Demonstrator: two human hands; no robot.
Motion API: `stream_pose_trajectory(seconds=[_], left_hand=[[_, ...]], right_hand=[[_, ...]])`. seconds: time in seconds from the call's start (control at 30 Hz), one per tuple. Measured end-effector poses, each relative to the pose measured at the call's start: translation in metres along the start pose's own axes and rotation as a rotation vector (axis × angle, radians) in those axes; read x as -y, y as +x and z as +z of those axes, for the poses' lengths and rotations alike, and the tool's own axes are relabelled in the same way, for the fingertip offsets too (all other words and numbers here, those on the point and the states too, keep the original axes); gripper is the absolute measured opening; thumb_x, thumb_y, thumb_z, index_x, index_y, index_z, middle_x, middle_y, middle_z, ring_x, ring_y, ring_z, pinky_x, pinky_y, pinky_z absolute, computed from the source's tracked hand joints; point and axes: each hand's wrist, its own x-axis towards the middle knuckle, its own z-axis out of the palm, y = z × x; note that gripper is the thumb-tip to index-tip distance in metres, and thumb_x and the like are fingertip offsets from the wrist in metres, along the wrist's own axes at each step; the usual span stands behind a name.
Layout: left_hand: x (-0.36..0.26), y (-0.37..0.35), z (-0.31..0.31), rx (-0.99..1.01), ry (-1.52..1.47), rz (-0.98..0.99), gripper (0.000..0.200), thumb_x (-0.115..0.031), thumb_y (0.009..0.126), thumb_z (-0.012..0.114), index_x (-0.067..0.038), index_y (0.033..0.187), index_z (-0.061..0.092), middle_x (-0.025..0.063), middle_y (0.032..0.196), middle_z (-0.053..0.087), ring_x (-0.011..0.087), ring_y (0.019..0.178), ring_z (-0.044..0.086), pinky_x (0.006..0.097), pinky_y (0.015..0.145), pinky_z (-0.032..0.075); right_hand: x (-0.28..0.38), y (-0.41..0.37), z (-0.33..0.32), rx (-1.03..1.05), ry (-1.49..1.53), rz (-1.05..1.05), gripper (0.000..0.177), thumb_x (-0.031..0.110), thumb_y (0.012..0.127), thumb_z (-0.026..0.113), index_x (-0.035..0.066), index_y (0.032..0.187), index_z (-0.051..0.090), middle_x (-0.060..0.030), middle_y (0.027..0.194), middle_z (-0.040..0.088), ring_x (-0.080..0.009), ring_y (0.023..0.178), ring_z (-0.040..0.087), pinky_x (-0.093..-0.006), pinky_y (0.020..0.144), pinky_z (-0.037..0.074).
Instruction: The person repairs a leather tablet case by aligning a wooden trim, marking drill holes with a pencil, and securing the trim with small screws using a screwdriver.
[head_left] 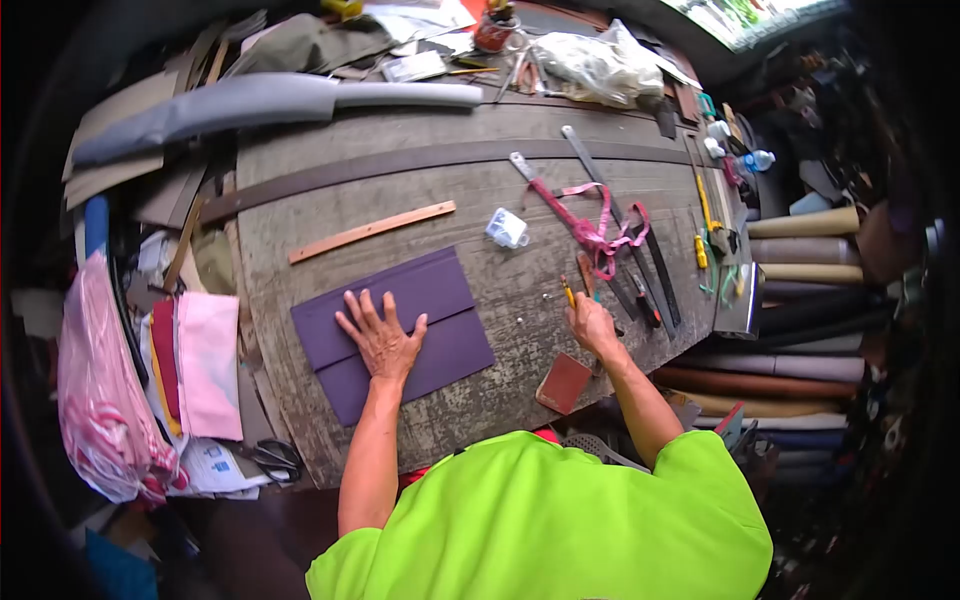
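My left hand [382, 335] lies flat with spread fingers on a purple folded piece [420, 290], which looks like leather or fabric with a flap across it. My right hand [592, 325] is closed around a slim yellow tool [568, 290], whose kind I cannot make out. Just beyond that hand is a brown wooden-handled tool [585, 265]. A reddish-brown square block [564, 384] sits near the table's front edge. Behind the purple piece are a flat wooden strip [372, 232] and a small clear box [507, 229] with whitish contents.
A pink measuring tape [600, 238] tangles over metal rulers [580, 150] at the right. A long dark strip [330, 175] crosses the worn table [270, 290]. Grey rolled material [250, 105] lies at the back. Black scissors [275, 458] rest at the left front; material rolls [805, 250] are stacked at right.
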Motion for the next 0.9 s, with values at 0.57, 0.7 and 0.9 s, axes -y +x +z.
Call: stream_pose_trajectory(seconds=[0.57,0.7,0.9], left_hand=[[-0.039,0.021,-0.027,0.372,0.132,-0.246,0.073,-0.039,0.088,0.077,0.0,0.144,0.05,0.0278,0.157,0.033,0.0476,0.144,0.032,0.0607,0.113,0.035],[-0.035,0.021,-0.021,0.304,0.074,-0.185,0.068,-0.029,0.085,0.082,0.005,0.136,0.054,0.0289,0.145,0.041,0.0479,0.139,0.038,0.0544,0.109,0.043],[-0.044,0.031,-0.023,0.362,0.206,-0.268,0.069,-0.024,0.081,0.084,0.006,0.137,0.058,0.0252,0.14,0.049,0.0424,0.131,0.049,0.0498,0.108,0.043]], right_hand=[[-0.051,-0.028,0.029,-0.208,0.196,0.089,0.035,0.028,0.089,0.075,0.007,0.108,0.055,-0.0161,0.103,0.063,-0.0407,0.093,0.067,-0.0527,0.078,0.056],[-0.077,-0.032,-0.004,-0.386,0.437,0.119,0.029,0.025,0.089,0.076,0.006,0.105,0.059,-0.017,0.098,0.063,-0.0405,0.091,0.067,-0.0504,0.077,0.055],[-0.191,0.02,-0.06,-0.554,0.539,0.134,0.018,0.015,0.09,0.072,0.003,0.099,0.063,-0.0171,0.093,0.064,-0.0378,0.088,0.066,-0.0448,0.077,0.053]])
